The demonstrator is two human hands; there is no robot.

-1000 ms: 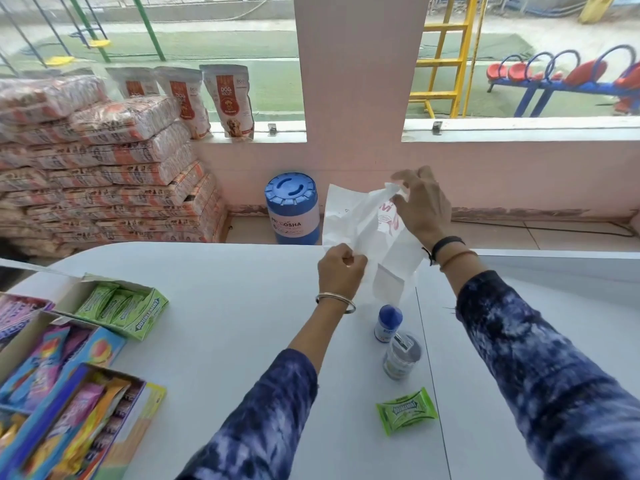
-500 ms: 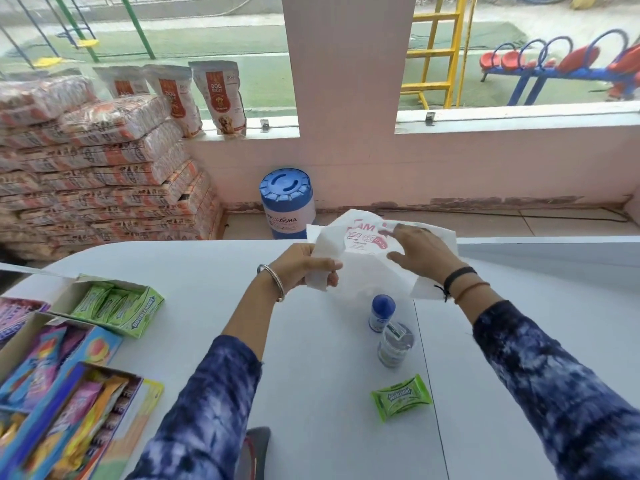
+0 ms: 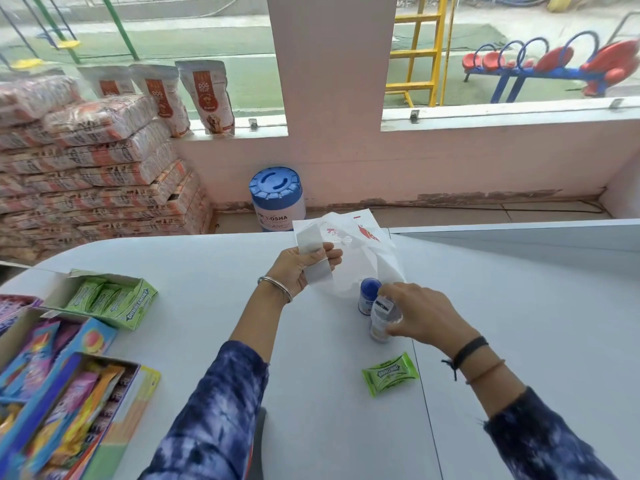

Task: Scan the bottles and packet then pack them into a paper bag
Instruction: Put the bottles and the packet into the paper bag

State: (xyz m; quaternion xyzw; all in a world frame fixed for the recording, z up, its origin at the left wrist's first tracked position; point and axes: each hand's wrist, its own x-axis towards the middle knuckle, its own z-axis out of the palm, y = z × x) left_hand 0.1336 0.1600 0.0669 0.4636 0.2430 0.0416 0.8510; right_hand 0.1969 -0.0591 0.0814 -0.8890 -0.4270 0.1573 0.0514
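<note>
Behind right hand (image 3: 420, 318), half-hidden clear bottle (image 3: 379, 327), label unreadable

A white paper bag (image 3: 360, 258) with red print is seen, and a bottle (image 3: 367, 295) with a blue cap. The packet (image 3: 390, 373) is coloured bright green, like the green box (image 3: 114, 299). Sleeves (image 3: 214, 410) are patterned in blotchy dark blue and white; the table (image 3: 173, 258) is pale grey.
</note>
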